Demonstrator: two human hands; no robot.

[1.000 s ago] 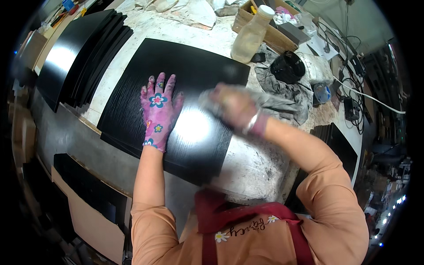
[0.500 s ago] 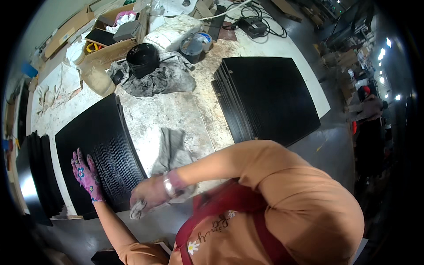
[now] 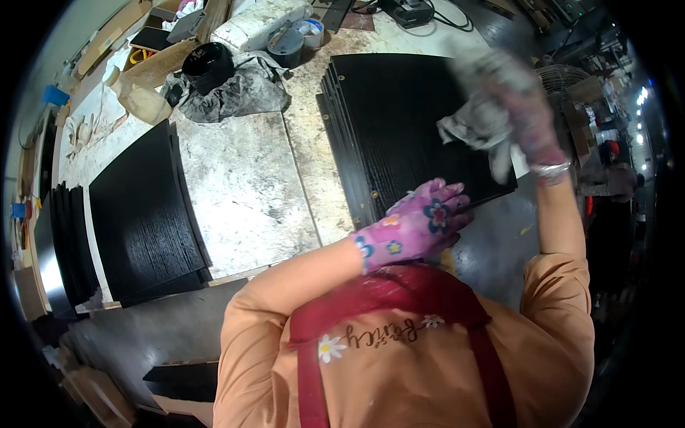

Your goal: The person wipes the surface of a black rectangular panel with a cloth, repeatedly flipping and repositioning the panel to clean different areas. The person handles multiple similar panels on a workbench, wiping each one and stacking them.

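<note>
A stack of black wood-grained panels [image 3: 407, 121] lies on the right half of the table. My left hand [image 3: 421, 221], in a purple flowered glove, rests at the stack's near edge with fingers stretched out. Over the stack's right side, my right hand [image 3: 524, 118] is gloved and smeared by motion. It grips a grey-stained rag [image 3: 474, 127], whose loose end hangs down over the top panel. To the left lies another stack of black panels [image 3: 146, 214], its surface shining in streaks.
More black panels [image 3: 71, 242] stand at the far left. At the back are a black bowl [image 3: 207, 68] on a crumpled grey cloth [image 3: 239, 96], a plastic jug [image 3: 139, 96], small tubs [image 3: 285, 46] and a cardboard box [image 3: 160, 63]. A fan [image 3: 564, 77] stands beyond the table.
Both hands have moved from the left stack to the right stack. The rag has travelled with my right hand. My view has shifted as well.
</note>
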